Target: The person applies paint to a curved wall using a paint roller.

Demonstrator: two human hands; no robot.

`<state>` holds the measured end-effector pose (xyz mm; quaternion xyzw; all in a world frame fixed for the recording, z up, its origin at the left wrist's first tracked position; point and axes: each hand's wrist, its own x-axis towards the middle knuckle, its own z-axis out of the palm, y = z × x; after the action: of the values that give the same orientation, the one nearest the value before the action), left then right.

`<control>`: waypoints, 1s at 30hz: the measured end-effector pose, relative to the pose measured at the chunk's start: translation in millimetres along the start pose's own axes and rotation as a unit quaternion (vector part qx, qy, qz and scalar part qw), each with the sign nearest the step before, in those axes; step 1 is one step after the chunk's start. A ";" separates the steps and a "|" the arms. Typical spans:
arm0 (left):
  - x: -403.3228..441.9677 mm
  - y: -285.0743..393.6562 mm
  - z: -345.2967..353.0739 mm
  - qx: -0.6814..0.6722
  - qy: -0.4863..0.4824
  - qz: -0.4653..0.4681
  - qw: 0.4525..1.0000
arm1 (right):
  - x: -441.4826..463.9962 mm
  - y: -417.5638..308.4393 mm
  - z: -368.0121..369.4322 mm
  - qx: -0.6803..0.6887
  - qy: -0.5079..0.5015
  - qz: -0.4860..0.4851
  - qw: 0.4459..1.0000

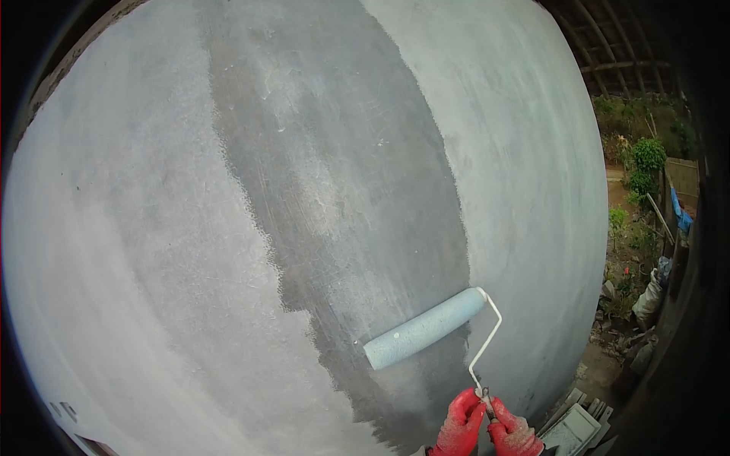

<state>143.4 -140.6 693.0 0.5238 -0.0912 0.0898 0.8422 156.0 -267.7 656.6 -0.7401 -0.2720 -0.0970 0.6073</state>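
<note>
A paint roller (pixel 426 328) with a pale blue sleeve and a bent white wire frame lies against the wall (pixel 334 190), over its darker grey strip. Red gloves with dusty patches cover both hands. At the lower end of the wire frame, the fingers of my left hand (pixel 459 424) are closed around the joint. Just to its right, my right hand (pixel 513 433) grips the handle below that joint. The gloves hide most of the handle. Lighter coating with ragged edges borders the dark strip on both sides.
Boards and a pale panel (pixel 570 432) lean at the wall's foot, lower right. Beyond the wall's right edge are green plants (pixel 646 156), a white sack (pixel 649 298) and rubble. A slatted roof (pixel 620 42) hangs over the upper right.
</note>
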 end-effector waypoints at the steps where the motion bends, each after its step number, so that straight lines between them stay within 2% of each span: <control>1: 11.6 -1.3 -3.9 0.034 0.019 0.071 0.997 | 9.7 -12.3 -1.5 0.007 -0.005 0.039 0.999; 2: 22.9 -2.8 -7.3 0.032 0.014 0.079 0.996 | 20.0 -23.5 -1.9 0.003 -0.002 0.031 1.000; 4: 41.3 14.0 0.6 -0.050 0.003 0.094 0.994 | 39.9 -47.3 -6.9 -0.073 0.091 -0.106 0.988; 5: 49.0 22.8 2.9 -0.053 -0.002 0.099 0.994 | 50.6 -59.5 -13.4 -0.078 0.093 -0.112 0.986; 7: 65.2 59.5 11.9 0.174 -0.028 0.158 0.972 | 75.0 -88.6 -28.3 0.027 0.002 0.065 0.998; 8: 71.5 82.7 18.0 0.190 -0.083 0.135 0.969 | 86.0 -108.9 -35.1 0.024 0.004 0.062 0.998; 9: 74.5 96.9 24.8 0.188 -0.085 0.138 0.969 | 97.1 -133.9 -40.0 0.046 0.008 0.079 0.996; 11: 75.8 121.0 36.1 0.266 -0.064 0.242 0.931 | 122.7 -172.2 -47.8 0.074 0.021 0.091 0.993; 12: 74.5 133.8 38.3 0.270 -0.079 0.258 0.924 | 135.9 -187.7 -51.1 0.079 0.031 0.085 0.993; 16: 58.5 164.7 36.3 0.264 -0.085 0.286 0.917 | 189.4 -258.0 -64.6 0.059 0.064 0.010 0.996; 19: 44.8 178.6 29.3 0.284 -0.087 0.354 0.887 | 236.8 -308.7 -75.8 0.061 0.087 -0.060 0.993; 21: 33.4 189.9 24.3 0.404 -0.038 0.443 0.799 | 269.8 -342.7 -82.5 0.061 0.102 -0.116 0.986; 24: 30.4 198.4 8.9 0.417 -0.043 0.446 0.790 | 317.0 -406.2 -92.1 0.056 0.119 -0.137 0.982; 26: 26.9 204.3 1.6 0.430 -0.033 0.453 0.781 | 346.1 -441.6 -92.8 0.075 0.125 -0.204 0.968; 27: 25.1 207.5 -2.0 0.443 -0.029 0.457 0.771 | 360.8 -462.3 -92.6 0.084 0.147 -0.199 0.965; 30: 20.1 215.8 -12.4 0.454 -0.008 0.447 0.770 | 402.6 -517.6 -95.7 0.093 0.127 -0.231 0.960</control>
<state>110.3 -34.4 879.4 0.7461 -0.2702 0.4833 0.3699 239.9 -184.9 1308.8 -0.5789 -0.3643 -0.3023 0.6639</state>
